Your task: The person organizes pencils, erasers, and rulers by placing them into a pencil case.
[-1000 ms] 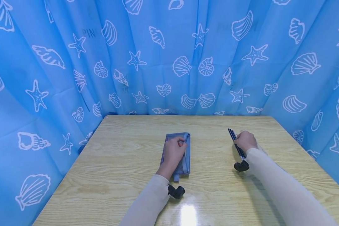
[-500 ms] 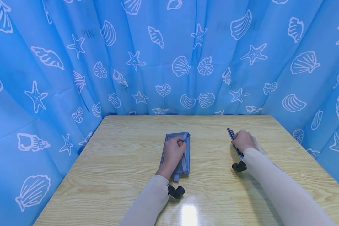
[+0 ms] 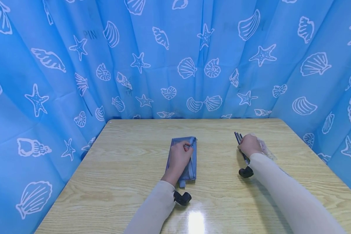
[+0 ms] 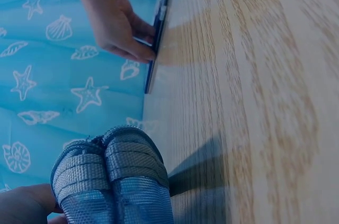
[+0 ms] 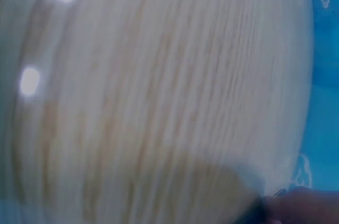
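My left hand (image 3: 179,158) grips a blue mesh zip pouch (image 3: 192,167) by its upper part, fingers curled at the zipper. Close up in the left wrist view, the pouch's (image 4: 139,181) two rounded ends stand side by side, and part of the left hand (image 4: 24,204) shows at lower left. Over on the right, my right hand (image 3: 249,145) holds a small bunch of dark pencils (image 3: 238,136), tilted, their far ends fanned slightly. The left wrist view shows the pencils (image 4: 157,38) between thumb and fingers. In the right wrist view the right hand (image 5: 304,206) is mostly cut off.
Behind the right forearm, a clear, crinkled plastic wrapper (image 3: 267,151) lies on the wooden table (image 3: 120,169). A blue curtain (image 3: 163,78) with shell and starfish prints hangs along the table's far edge and sides. Black wrist cameras sit on both cuffs.
My right hand has shifted a little to the left with the pencils, and more of the plastic wrapper shows behind it. The left hand and pouch have stayed in place.
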Demonstrator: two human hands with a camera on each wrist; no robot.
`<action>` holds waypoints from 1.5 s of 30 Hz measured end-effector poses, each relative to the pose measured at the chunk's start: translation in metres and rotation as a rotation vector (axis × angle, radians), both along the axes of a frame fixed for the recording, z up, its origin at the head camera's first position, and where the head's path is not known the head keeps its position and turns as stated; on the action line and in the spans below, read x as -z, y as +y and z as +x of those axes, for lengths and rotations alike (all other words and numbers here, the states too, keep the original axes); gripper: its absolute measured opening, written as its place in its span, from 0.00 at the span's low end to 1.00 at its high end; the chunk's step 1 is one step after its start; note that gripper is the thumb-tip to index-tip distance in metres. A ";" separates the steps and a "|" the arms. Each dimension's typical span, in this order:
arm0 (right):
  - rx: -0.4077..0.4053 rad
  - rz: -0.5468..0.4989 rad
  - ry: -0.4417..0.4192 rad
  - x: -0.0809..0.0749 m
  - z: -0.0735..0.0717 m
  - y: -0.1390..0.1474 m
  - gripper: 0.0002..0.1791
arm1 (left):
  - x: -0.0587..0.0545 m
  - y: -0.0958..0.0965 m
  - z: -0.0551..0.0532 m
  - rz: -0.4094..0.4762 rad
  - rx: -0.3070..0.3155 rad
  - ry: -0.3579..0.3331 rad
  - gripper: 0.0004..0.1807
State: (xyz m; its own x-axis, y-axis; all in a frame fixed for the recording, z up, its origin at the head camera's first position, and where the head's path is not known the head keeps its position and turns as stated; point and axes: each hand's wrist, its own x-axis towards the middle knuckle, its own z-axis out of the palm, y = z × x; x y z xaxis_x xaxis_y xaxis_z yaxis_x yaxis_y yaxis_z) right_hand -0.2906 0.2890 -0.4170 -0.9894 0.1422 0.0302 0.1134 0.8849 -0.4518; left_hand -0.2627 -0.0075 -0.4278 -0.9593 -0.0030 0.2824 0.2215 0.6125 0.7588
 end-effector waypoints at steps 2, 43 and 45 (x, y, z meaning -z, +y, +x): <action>0.006 0.001 -0.007 0.001 -0.001 0.000 0.09 | 0.000 0.000 0.000 0.001 0.001 0.000 0.12; 0.034 -0.511 -0.102 -0.001 0.005 -0.027 0.22 | -0.003 0.000 -0.001 0.021 -0.002 -0.002 0.12; 0.035 -0.550 -0.108 -0.001 0.007 -0.032 0.22 | -0.003 0.000 -0.001 0.027 0.000 -0.007 0.12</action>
